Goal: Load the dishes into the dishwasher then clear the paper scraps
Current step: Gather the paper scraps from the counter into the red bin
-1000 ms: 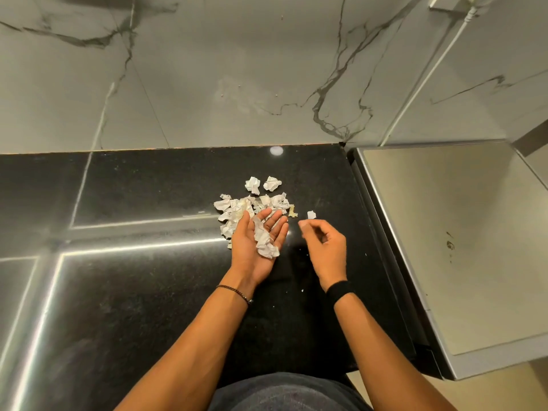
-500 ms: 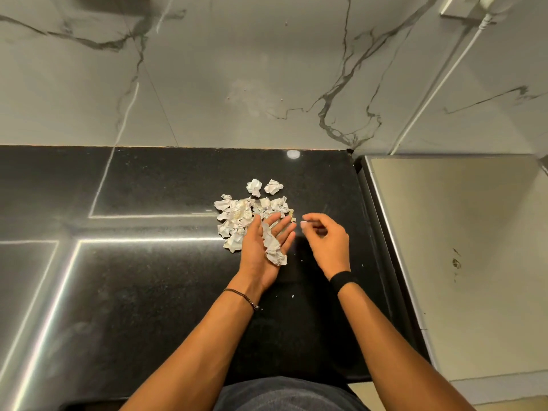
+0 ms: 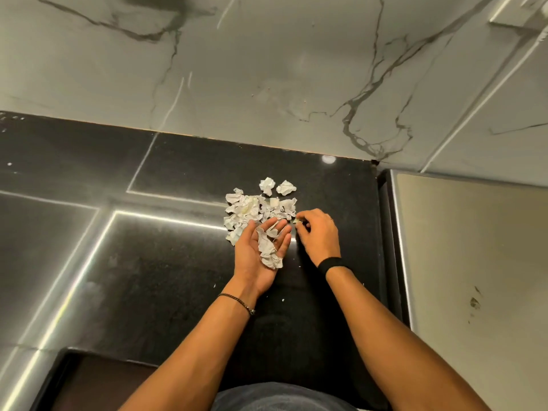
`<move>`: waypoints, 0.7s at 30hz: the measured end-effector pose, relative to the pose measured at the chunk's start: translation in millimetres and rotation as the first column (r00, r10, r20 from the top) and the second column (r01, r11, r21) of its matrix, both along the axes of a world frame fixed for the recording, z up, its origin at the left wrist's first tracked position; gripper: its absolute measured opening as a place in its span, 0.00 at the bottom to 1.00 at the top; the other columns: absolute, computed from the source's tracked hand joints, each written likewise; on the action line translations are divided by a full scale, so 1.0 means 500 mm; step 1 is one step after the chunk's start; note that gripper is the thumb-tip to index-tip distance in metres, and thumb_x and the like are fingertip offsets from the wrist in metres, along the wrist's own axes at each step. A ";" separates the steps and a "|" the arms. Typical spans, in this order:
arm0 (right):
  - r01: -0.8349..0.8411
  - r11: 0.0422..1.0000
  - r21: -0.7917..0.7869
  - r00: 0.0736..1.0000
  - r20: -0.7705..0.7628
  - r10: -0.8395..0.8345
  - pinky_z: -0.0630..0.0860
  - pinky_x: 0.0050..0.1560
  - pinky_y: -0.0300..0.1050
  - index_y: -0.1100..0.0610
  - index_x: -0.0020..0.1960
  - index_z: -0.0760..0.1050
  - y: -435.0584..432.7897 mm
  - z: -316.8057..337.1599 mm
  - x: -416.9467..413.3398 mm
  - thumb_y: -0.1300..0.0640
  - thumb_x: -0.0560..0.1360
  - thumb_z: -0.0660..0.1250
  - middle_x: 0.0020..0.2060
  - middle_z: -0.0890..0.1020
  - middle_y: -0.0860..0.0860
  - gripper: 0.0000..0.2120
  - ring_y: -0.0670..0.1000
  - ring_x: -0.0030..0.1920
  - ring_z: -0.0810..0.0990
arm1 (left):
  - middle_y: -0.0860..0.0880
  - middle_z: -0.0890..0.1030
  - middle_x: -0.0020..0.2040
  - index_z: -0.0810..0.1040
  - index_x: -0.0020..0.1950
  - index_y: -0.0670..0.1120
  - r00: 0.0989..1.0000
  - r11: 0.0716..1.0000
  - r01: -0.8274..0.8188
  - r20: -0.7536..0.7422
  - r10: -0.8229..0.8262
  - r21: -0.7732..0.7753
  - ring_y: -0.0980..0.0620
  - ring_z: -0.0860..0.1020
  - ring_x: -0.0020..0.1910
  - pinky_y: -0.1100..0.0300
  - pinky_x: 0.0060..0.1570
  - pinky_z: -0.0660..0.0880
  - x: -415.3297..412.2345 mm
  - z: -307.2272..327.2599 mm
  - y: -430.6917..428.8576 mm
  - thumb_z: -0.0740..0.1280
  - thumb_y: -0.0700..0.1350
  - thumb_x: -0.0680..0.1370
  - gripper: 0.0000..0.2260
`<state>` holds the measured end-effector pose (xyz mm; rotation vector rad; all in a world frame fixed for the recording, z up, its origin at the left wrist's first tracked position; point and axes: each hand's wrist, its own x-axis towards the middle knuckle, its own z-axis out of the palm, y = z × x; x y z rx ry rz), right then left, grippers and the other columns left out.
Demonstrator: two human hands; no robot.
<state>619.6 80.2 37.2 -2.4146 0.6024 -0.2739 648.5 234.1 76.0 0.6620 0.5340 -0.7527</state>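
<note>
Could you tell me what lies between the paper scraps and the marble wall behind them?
In the head view, only bare black countertop, with one reflected light spot, lies between the paper scraps and the marble wall.

Dim warm light, glare streaks, wide-angle distortion

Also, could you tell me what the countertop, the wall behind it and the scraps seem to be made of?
Countertop: polished black stone, probably granite; it mirrors strip lights and shows fine speckle.
Wall: pale marble-look slab or tile, grey veins, satin sheen.
Scraps: crumpled white paper, matte, sharp creases.
</note>
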 end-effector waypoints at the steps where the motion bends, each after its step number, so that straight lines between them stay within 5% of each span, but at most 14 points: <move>1: 0.006 1.000 -0.016 1.000 0.025 -0.006 0.74 0.54 0.44 0.53 0.54 0.82 -0.001 -0.003 -0.001 0.59 0.77 0.70 0.49 0.82 0.49 0.06 0.52 0.51 0.79 | 0.36 0.82 0.62 0.77 0.65 0.38 1.000 1.000 -0.007 0.005 0.007 0.007 0.39 0.81 0.63 0.49 0.61 0.78 0.000 0.000 0.002 0.61 0.55 0.84 0.21; 6: 0.115 0.957 0.265 0.978 0.137 -0.155 0.81 0.48 0.48 0.51 0.48 0.82 -0.013 0.023 -0.038 0.58 0.76 0.73 0.42 0.83 0.45 0.03 0.45 0.42 0.80 | 0.38 0.83 0.60 0.76 0.65 0.38 0.999 0.998 -0.023 0.032 0.022 0.052 0.41 0.82 0.61 0.51 0.60 0.79 -0.001 -0.002 -0.022 0.61 0.54 0.84 0.21; 10: -0.145 0.829 0.540 0.975 0.222 0.025 0.78 0.53 0.36 0.55 0.51 0.84 -0.003 0.105 -0.074 0.60 0.75 0.75 0.45 0.86 0.46 0.05 0.45 0.47 0.84 | 0.39 0.84 0.53 0.77 0.62 0.39 1.000 0.998 -0.002 0.031 0.001 0.058 0.43 0.82 0.52 0.50 0.61 0.77 -0.004 -0.006 -0.065 0.61 0.55 0.84 0.20; 12: -0.236 0.812 0.534 0.966 0.222 0.134 0.77 0.57 0.38 0.54 0.52 0.85 -0.007 0.114 -0.072 0.59 0.75 0.74 0.48 0.86 0.46 0.06 0.46 0.52 0.83 | 0.38 0.84 0.54 0.78 0.60 0.39 1.000 1.000 -0.018 0.016 0.018 0.019 0.42 0.82 0.53 0.47 0.65 0.74 -0.002 -0.010 -0.077 0.61 0.55 0.83 0.19; 16: -0.109 0.905 0.412 0.965 0.263 -0.003 0.78 0.52 0.40 0.54 0.52 0.85 -0.044 0.077 -0.012 0.60 0.77 0.72 0.47 0.85 0.46 0.05 0.44 0.48 0.83 | 0.38 0.83 0.57 0.79 0.60 0.38 0.994 0.993 -0.106 -0.013 0.106 -0.049 0.42 0.83 0.55 0.51 0.59 0.79 0.006 -0.011 -0.076 0.61 0.52 0.84 0.18; 21: -0.208 0.970 0.127 0.978 0.031 0.206 0.73 0.54 0.40 0.53 0.57 0.81 -0.066 0.010 0.073 0.57 0.76 0.71 0.51 0.81 0.49 0.10 0.50 0.50 0.79 | 0.37 0.83 0.60 0.78 0.62 0.38 0.987 0.988 -0.156 0.025 0.156 -0.005 0.41 0.83 0.58 0.51 0.61 0.79 0.013 -0.008 -0.059 0.61 0.54 0.84 0.19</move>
